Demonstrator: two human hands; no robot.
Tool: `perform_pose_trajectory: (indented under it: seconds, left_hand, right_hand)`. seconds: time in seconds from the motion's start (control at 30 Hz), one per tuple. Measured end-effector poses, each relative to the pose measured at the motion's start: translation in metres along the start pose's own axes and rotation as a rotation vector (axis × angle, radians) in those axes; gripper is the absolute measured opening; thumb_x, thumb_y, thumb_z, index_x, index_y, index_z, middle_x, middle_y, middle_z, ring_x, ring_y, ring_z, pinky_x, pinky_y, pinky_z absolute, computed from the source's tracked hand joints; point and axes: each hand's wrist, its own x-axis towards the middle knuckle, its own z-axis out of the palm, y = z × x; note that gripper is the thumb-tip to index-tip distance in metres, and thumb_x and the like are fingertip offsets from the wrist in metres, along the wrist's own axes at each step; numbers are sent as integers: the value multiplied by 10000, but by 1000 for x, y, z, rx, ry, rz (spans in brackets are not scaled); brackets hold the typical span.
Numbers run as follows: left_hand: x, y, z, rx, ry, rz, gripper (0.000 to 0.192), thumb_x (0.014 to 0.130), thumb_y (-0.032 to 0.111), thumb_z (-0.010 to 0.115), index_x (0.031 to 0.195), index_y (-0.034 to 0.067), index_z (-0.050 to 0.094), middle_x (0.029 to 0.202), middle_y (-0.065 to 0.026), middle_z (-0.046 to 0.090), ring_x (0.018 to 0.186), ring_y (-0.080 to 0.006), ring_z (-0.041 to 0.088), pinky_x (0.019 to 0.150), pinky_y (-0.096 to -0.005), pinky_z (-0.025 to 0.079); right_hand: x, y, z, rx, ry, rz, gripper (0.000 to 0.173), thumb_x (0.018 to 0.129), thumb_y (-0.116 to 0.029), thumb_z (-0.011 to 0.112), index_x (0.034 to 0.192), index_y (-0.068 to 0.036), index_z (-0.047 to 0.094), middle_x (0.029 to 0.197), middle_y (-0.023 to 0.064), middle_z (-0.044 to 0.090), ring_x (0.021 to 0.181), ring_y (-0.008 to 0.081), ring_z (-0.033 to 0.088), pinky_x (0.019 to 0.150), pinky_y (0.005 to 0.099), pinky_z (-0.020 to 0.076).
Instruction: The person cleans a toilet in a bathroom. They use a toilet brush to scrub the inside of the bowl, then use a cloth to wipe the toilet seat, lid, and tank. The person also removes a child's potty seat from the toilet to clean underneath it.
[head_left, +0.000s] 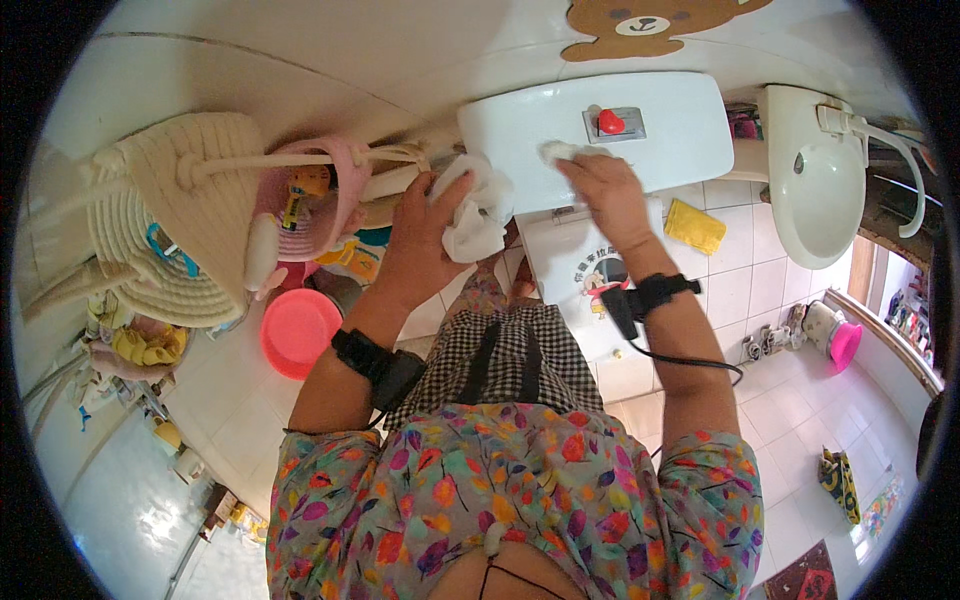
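My left hand (429, 232) grips a crumpled white plastic bag or wrap (476, 217) beside the left end of the toilet tank. With my right hand (609, 191) I hold a small white wad (566, 152), perhaps tissue or cloth, against the white tank lid (517, 135). A flush plate (636, 124) with a red heart-shaped button (611, 121) lies just beyond that hand. Below the tank is the toilet's closed white lid (555, 247), which bears a cartoon picture and writing. Both wrists wear black straps with small devices.
Rope baskets, one cream (217, 217) and one pink (352, 180), hang at the left above a pink basin (300, 334). A white washbasin (814, 180) is at the right. A folded yellow cloth (694, 226) lies beside the toilet. A bear figure (641, 30) decorates the wall.
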Motion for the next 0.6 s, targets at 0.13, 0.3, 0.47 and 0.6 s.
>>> perform_pose_trajectory:
  seconds: [0.13,0.3,0.47,0.6]
  left_hand:
    - [-12,-5,-7,26,-75,-53,866,669,284,822,1431,279,411,1368,-256,347,1262,-459,360,1054,-521,321]
    - [-34,-10,-9,-97,-109,-162,890,657,229,842,1434,231,409,1392,-243,340,1293,-448,354,1054,-515,355]
    - [-50,-17,-12,-91,-119,-214,890,663,217,845,1437,226,406,1392,-237,334,1291,-446,366,1053,-505,369]
    - [-55,-19,-16,-143,-123,-244,880,667,206,846,1432,224,410,1406,-223,314,1301,-440,358,1060,-500,365]
  right_hand:
    - [-17,79,-47,-45,124,360,331,834,-60,567,1133,-140,687,1115,98,678,1035,284,634,904,384,502]
    - [59,112,-46,0,72,358,294,840,-84,580,1104,-136,700,1083,145,681,977,311,658,857,377,523]
    - [109,15,2,-149,-212,145,310,846,-165,578,1140,-126,666,1149,152,653,1044,306,631,902,404,518]
    - [114,-22,34,-112,-121,-32,332,866,-133,544,1187,-105,625,1167,130,632,1078,316,601,927,405,503]
